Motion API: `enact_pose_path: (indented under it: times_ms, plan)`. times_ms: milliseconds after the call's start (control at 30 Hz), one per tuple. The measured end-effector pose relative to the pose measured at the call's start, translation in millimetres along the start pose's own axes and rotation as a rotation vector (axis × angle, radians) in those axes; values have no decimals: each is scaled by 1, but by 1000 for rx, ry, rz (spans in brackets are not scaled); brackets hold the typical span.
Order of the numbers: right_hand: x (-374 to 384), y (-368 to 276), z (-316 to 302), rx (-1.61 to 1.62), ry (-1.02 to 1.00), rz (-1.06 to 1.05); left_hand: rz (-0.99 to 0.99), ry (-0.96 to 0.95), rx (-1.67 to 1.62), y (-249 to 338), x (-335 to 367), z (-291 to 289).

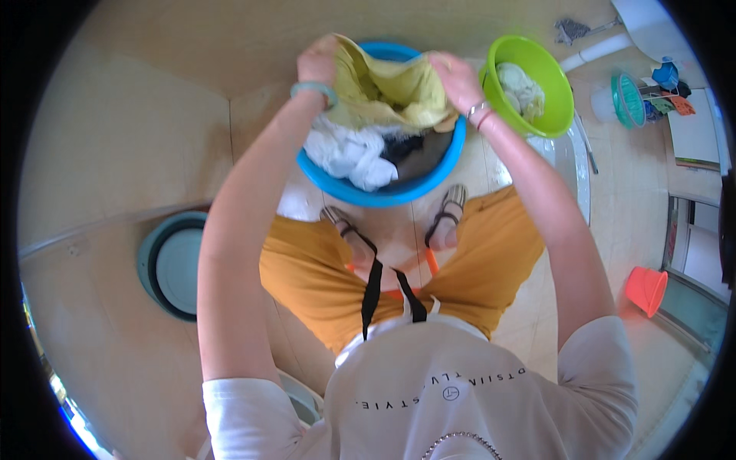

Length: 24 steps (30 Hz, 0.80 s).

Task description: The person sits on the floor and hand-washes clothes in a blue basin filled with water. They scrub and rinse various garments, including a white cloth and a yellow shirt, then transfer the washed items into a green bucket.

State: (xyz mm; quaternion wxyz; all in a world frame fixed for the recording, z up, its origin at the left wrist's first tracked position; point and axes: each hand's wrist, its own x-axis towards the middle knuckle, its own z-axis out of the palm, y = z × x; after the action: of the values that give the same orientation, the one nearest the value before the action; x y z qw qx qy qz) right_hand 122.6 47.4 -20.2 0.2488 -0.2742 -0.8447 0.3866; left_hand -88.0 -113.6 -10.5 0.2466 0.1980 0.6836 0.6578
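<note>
Between my two hands a yellow garment (pixel 364 107) is stretched by its edge, its middle sagging into an open hollow. My left hand (pixel 318 63) grips its left upper edge, and my right hand (pixel 458 80) grips the right one; both sets of fingers are closed on the fabric. Below it stands a blue basin (pixel 376 198) with dark water at its right side. A bunched wet white cloth (pixel 349 157) lies in the basin's left part. Beside that, a black cloth (pixel 402 147) shows partly. The garment hides the far part of the basin's contents.
A lime green basin (pixel 563 100) with a whitish cloth (pixel 521 92) inside stands just right of the blue one. On the left is a grey-green basin (pixel 184 268), partly behind my forearm. A red bucket (pixel 646 291) and a teal basket (pixel 629 101) are farther right.
</note>
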Motion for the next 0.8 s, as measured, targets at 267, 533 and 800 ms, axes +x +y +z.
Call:
enact_pose_path:
  times_ms: [267,533,800]
  plan:
    - [-28,-50,3,-654,-132,-132,309,-418,633,75,-59,33]
    - [-6,-7,24,-307,-154,-46,417,-391,669,91,-62,23]
    - [13,-60,-7,268,164,69,451,-251,954,66,-57,-11]
